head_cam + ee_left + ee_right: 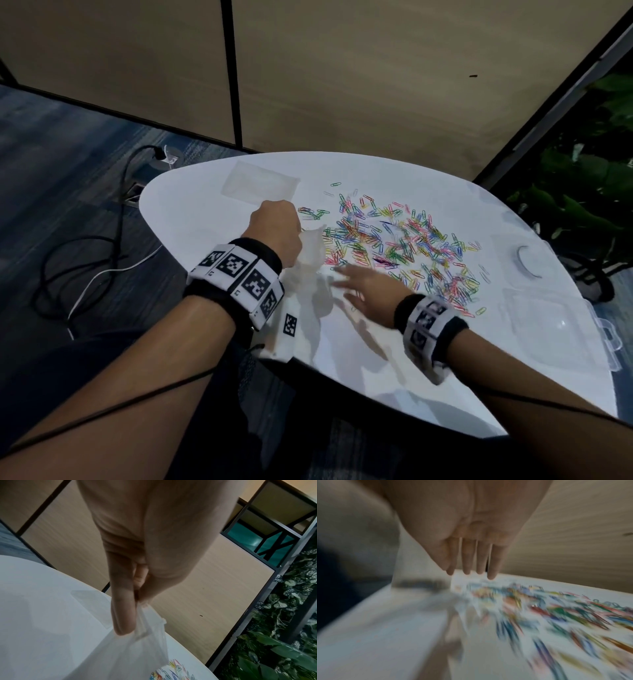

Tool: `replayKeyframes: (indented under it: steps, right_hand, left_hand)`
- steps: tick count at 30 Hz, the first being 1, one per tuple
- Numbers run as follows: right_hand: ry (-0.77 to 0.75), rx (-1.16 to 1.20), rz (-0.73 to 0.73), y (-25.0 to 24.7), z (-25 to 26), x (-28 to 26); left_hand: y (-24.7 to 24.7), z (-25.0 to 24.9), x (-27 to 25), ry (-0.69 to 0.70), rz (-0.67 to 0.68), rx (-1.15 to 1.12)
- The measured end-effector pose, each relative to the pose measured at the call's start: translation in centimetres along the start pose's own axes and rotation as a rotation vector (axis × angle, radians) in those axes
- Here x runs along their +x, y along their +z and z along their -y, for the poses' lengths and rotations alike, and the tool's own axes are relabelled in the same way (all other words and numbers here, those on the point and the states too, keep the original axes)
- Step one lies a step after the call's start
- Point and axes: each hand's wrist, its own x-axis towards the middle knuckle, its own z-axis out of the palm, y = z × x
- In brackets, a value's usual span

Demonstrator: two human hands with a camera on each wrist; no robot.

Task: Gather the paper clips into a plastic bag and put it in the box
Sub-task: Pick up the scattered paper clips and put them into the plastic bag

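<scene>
Several coloured paper clips (394, 243) lie scattered over the middle of the white table (191, 212). My left hand (274, 233) pinches the top edge of a clear plastic bag (310, 263) and holds it up off the table; in the left wrist view the bag (137, 649) hangs from thumb and fingers (123, 609). My right hand (363, 284) is blurred, fingers straight (471, 561), just above the table at the near edge of the clips (547, 608), beside the bag. It holds nothing.
A clear plastic box (561, 325) with latches stands open at the right edge of the table. Another flat clear bag (260, 185) lies at the far side. A tape roll (529, 260) sits far right. Cables (85, 260) trail on the floor at left.
</scene>
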Motion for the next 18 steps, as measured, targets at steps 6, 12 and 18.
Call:
replayKeyframes:
  steps: [6,12,18]
  right_hand:
    - [-0.059,-0.313,0.134,6.3,-4.2,-3.5]
    - [0.261,-0.318,0.142,5.3,-7.5,-2.5]
    - [0.287,-0.238,0.089,4.7,-8.0,-0.2]
  left_hand:
    - [0.0,-0.3,0.0,0.002,0.000,0.033]
    - [0.9,-0.8,0.2,0.019,0.003,0.017]
    - [0.9,-0.5,0.4,0.011,0.003,0.000]
